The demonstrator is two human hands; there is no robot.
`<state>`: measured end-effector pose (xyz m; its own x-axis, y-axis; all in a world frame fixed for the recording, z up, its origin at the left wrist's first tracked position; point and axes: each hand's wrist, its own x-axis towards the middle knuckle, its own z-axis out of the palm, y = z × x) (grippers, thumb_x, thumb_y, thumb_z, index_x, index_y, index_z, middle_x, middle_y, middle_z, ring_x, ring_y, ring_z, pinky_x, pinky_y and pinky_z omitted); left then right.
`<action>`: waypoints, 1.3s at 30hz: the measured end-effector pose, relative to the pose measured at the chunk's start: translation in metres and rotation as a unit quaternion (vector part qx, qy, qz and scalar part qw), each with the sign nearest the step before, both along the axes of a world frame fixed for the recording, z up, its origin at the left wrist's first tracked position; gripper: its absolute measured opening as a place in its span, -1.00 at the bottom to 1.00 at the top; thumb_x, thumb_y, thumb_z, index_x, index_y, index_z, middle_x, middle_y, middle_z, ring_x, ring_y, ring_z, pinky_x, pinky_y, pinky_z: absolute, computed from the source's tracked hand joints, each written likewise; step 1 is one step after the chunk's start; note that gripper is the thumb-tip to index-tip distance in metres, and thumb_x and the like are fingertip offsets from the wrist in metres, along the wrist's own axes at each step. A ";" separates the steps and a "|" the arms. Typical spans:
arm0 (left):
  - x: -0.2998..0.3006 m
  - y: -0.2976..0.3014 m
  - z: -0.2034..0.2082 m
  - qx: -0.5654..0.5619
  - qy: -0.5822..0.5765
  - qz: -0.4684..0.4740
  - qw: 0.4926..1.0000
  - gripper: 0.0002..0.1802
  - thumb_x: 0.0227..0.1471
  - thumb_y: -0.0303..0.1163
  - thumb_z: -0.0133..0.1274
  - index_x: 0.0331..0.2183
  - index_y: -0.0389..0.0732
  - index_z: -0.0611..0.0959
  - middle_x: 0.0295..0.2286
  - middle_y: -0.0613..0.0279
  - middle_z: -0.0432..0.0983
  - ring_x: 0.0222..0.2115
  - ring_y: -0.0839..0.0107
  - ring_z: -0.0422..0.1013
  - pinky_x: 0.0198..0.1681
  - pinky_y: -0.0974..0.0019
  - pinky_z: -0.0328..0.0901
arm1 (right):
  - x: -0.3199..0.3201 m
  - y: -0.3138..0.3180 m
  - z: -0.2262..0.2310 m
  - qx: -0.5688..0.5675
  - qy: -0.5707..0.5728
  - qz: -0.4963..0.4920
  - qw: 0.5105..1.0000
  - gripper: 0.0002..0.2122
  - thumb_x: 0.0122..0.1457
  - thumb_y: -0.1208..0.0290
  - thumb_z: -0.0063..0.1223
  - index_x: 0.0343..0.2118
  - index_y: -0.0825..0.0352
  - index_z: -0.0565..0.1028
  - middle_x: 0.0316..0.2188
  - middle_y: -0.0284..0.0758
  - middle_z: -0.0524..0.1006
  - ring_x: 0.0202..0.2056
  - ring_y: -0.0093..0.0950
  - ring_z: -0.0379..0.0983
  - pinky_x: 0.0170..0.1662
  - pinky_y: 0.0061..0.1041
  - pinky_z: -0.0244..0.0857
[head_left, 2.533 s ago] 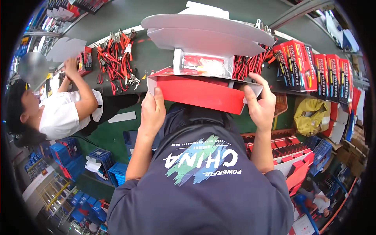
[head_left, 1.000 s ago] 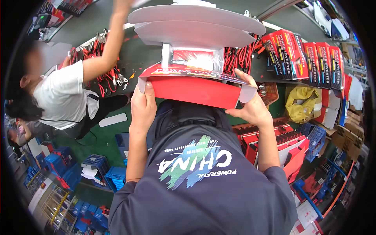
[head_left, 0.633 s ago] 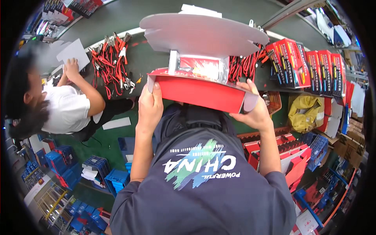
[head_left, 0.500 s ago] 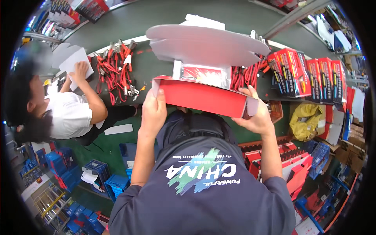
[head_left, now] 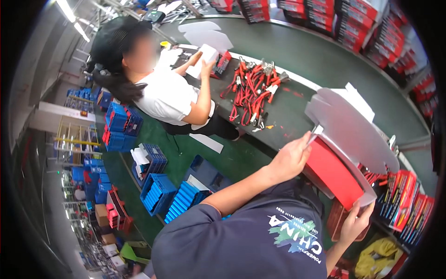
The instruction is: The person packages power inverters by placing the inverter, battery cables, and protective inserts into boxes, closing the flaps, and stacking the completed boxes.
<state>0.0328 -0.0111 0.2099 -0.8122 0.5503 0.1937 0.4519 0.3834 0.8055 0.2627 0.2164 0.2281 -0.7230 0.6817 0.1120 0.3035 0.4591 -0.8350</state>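
The scene is spanned by a long dark-green workbench [head_left: 297, 114], by which a co-worker in a white shirt [head_left: 167, 97] is seen on the left, a white folded piece [head_left: 204, 59] being held in both of that person's hands. At the bench's near edge, on the right, an open red carton [head_left: 335, 174] is held slanting, its grey lid [head_left: 350, 128] raised on the far side; the contents are hidden from this angle. Between the co-worker and the carton, a heap of red and black clamp cables [head_left: 253, 90] is laid on the bench. Beyond the carton's right end, printed red-and-black boxes [head_left: 402, 202] are stood in rows, and a yellow bag [head_left: 378, 256] is placed lower down. The carton's left end is gripped by the left hand [head_left: 290, 160], fingers closed at its corner flap; its right end is clasped by the right hand [head_left: 357, 224], fingers bent around the corner.
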 end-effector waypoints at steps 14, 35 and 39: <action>-0.022 -0.008 0.003 -0.102 -0.035 -0.017 0.994 -0.53 0.35 -0.25 -0.14 0.12 -0.39 0.46 -0.25 -0.24 0.55 -0.21 -0.14 0.49 -0.10 0.03 0.37 | -0.022 -0.015 -0.009 0.094 0.031 -0.055 0.994 -0.59 0.28 0.55 -0.01 0.17 0.59 0.34 -0.07 0.03 0.56 -0.07 -0.21 0.57 0.01 -0.41 0.38; -0.023 -0.014 0.008 -0.114 -0.002 -0.031 0.993 -0.50 0.34 -0.23 -0.15 0.13 -0.41 0.44 -0.19 -0.28 0.51 -0.13 -0.15 0.46 -0.02 0.03 0.34 | -0.028 -0.002 0.032 0.102 -0.018 0.027 0.994 -0.59 0.17 0.59 0.04 0.11 0.43 0.38 -0.42 -0.03 0.54 -0.47 -0.24 0.57 -0.35 -0.35 0.42; -0.017 -0.004 0.014 -0.015 0.022 -0.025 0.999 -0.62 0.26 -0.33 -0.07 0.00 -0.40 0.51 -0.27 -0.27 0.51 -0.22 -0.20 0.45 -0.13 -0.03 0.36 | -0.012 -0.008 0.024 -0.021 0.003 0.019 1.000 -0.57 0.25 0.55 0.00 0.19 0.46 0.31 -0.17 -0.04 0.55 -0.21 -0.27 0.56 -0.10 -0.41 0.40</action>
<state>0.0155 -0.0150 0.2237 -0.7740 0.5967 0.2119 0.5068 0.3832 0.7722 0.2508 0.2084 0.2520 -0.7475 0.6584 0.0880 0.2822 0.4347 -0.8552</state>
